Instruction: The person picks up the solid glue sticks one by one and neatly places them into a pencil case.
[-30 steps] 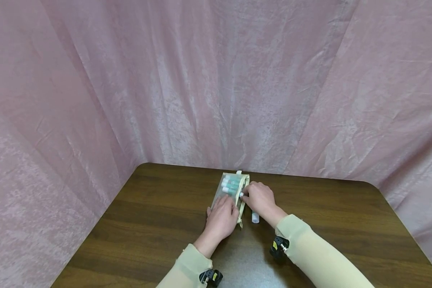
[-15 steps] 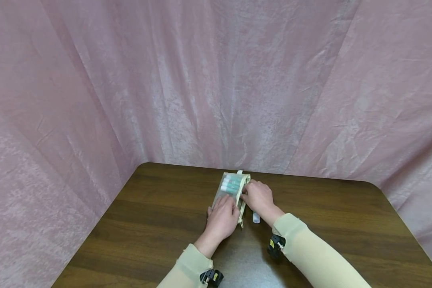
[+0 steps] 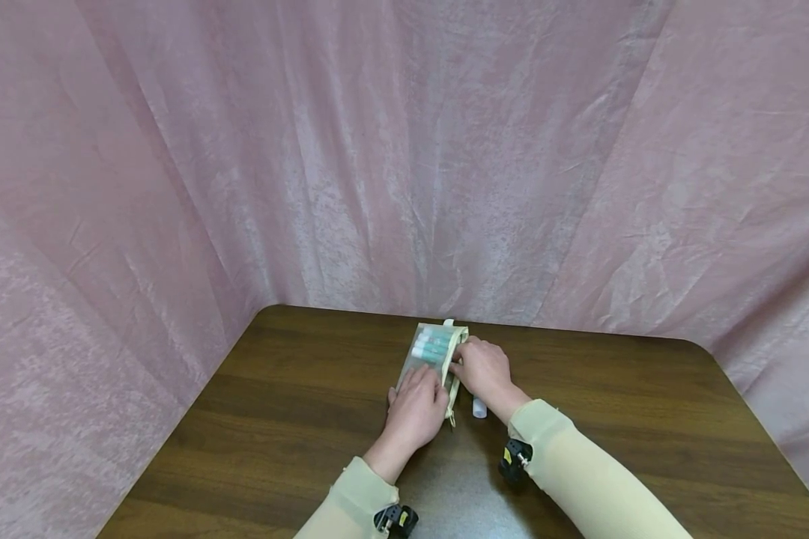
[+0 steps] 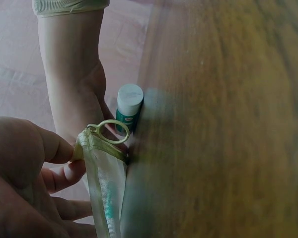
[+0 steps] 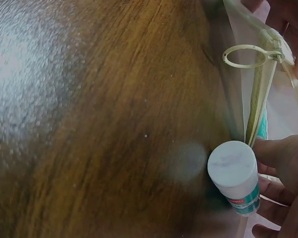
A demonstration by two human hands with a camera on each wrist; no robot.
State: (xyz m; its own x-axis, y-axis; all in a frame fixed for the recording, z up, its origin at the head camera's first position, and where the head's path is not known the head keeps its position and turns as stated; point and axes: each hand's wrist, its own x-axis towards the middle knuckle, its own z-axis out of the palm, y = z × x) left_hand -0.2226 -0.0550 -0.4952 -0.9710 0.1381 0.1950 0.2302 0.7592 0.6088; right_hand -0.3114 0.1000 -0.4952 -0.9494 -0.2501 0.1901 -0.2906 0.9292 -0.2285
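A translucent mesh zip pouch [image 3: 411, 367] with cream edging lies on the table, its zipper side facing right. Several small teal tubes [image 3: 431, 346] with white caps show through its far half. My left hand [image 3: 414, 408] lies over the near part; in the left wrist view its thumb and index finger pinch the pouch's edge beside the ring zipper pull [image 4: 114, 131]. My right hand [image 3: 487, 374] is at the unzipped opening with bent fingers, thumb tip [image 5: 265, 148] right at the zipper edge; I cannot tell what it grips. Another white-capped teal tube [image 5: 233, 166] stands beneath it.
The brown wooden table [image 3: 297, 404] extends to both sides, its far edge against a pink velvety curtain [image 3: 350, 187]. The loose tube [image 3: 479, 406] stands close to the right of the pouch, partly under the right wrist.
The white-capped tube end seen between the right fingers is now out of sight at the opening. Inside the pouch, the nearest tube has shifted slightly left and away. The left hand stays put.
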